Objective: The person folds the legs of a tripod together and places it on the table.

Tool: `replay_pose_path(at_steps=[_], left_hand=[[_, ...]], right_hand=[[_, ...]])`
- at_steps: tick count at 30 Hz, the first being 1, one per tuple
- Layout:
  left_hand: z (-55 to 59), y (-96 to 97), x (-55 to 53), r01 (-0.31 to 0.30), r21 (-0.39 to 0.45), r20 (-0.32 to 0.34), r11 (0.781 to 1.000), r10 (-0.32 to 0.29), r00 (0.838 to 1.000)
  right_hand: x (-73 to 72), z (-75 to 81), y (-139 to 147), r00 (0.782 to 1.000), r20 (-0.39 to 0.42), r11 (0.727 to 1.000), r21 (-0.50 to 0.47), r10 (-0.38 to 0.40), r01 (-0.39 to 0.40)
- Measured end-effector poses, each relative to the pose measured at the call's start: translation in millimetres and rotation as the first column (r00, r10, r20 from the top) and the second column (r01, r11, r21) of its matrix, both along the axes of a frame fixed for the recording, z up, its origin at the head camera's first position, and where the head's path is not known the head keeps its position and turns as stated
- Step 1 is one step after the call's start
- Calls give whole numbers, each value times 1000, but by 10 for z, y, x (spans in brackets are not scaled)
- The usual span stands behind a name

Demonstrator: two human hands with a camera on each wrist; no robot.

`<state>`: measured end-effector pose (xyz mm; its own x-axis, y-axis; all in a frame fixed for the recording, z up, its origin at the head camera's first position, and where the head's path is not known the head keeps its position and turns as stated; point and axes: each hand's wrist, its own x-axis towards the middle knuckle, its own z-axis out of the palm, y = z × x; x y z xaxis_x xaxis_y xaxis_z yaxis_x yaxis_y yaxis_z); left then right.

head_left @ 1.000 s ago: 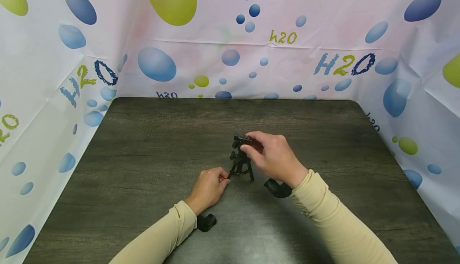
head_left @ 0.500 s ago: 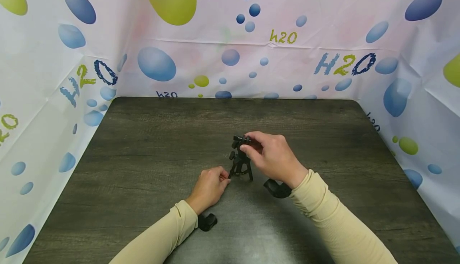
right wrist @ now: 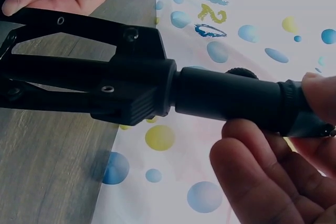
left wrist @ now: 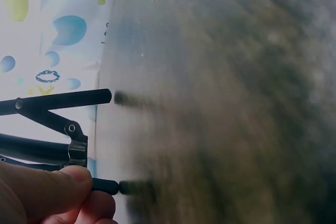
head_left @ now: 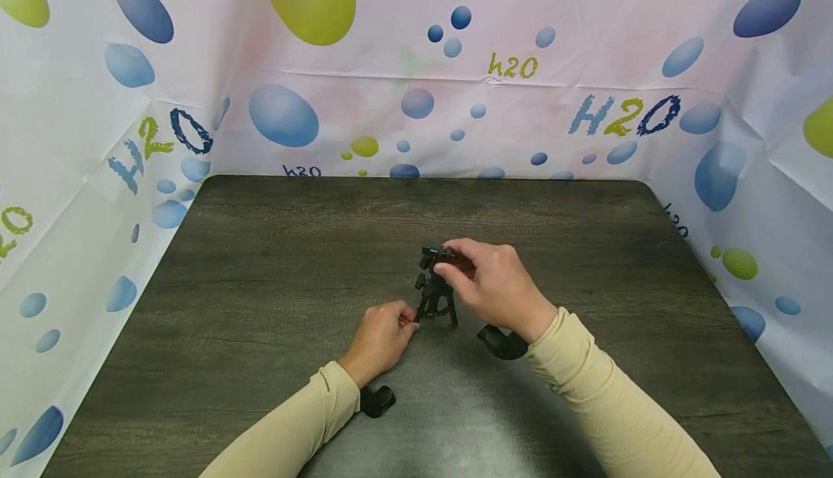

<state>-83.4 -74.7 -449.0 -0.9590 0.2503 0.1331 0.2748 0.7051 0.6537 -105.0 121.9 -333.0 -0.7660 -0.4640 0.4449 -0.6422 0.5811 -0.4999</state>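
Near the middle of the table [head_left: 260,261], a small black tripod [head_left: 434,301] stands upright with its legs spread. My right hand [head_left: 497,283] grips it near the top; in the right wrist view, thumb and fingers lie round the upper end of its black column [right wrist: 226,95]. Low on the left, my left hand [head_left: 380,337] pinches one leg close to its foot. The left wrist view has the thumb [left wrist: 52,190] and fingers on that leg, with another leg [left wrist: 73,99] free beside it. My right hand partly hides the tripod's head in the head view.
Black devices sit under both wrists, one at the left [head_left: 377,400] and one at the right [head_left: 503,342]. A white sheet [head_left: 377,66] with blue and green dots and H2O lettering rises behind the table and along both sides.
My left hand and forearm have edged very slightly to the right, and the tripod's legs a touch to the left. The right hand keeps its place at the top.
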Motion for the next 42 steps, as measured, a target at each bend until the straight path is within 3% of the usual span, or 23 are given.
replay_pose_path(at_steps=[17,42], left_hand=[[-13,18,-15,4,19,-42,1000,-3,999],[-10,34,-43,-17,26,-53,1000,18,998]], right_hand=[[-4,-15,9,1000,-1,1000,-13,0,0],[-41,-17,35,1000,29,1000,-28,1,0]])
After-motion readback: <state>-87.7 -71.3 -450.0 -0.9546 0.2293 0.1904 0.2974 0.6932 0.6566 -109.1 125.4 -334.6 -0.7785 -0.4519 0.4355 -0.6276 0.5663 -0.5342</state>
